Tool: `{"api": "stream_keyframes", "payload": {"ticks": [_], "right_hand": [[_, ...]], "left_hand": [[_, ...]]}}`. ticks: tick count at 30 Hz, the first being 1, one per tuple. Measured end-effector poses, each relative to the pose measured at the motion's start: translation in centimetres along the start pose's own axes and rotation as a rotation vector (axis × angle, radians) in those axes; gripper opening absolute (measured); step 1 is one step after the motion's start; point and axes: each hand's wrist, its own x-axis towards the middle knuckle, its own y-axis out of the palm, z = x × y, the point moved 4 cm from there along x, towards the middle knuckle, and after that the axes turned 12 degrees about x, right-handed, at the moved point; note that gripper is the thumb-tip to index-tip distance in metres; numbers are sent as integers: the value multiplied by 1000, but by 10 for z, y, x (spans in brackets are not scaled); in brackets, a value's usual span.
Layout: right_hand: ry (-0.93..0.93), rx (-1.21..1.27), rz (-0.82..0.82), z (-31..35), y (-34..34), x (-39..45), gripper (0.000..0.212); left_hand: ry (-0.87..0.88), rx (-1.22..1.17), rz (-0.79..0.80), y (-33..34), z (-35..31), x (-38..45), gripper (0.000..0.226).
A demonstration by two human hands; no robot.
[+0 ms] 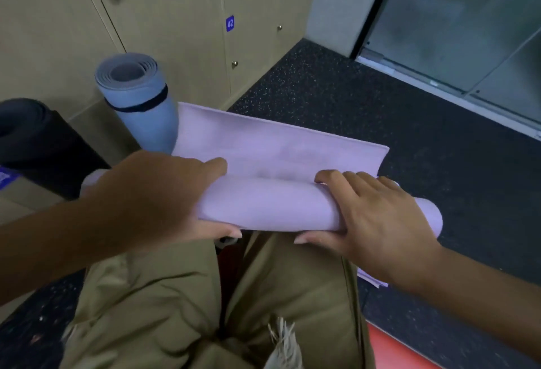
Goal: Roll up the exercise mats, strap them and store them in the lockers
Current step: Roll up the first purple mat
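Observation:
A lilac exercise mat lies across my lap, mostly rolled, with its last flap spread flat beyond the roll. My left hand grips the roll's left part, fingers over the top and thumb underneath. My right hand grips the right part the same way. A blue mat, rolled and bound with a black strap, stands upright against the beige lockers. A dark rolled mat stands at the far left.
Locker doors numbered 41 and 42 with small knobs run along the back. Dark speckled rubber floor stretches to the right. A glass door fills the upper right. Something red lies by my right leg.

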Motion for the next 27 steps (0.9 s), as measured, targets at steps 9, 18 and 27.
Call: {"api": "stream_keyframes", "payload": {"ticks": [9,18,27], "right_hand": [[-26,49,7,13,42,-39,71],[81,195,-25,26,60,-43,55],[191,438,132,3,60,-9,60]], "left_hand": [[69,-345,64,48,-24,-24,63],[-12,-321,280,64,-18,-19,73],[-69,-292,-108,49,-11,-15,49]]}}
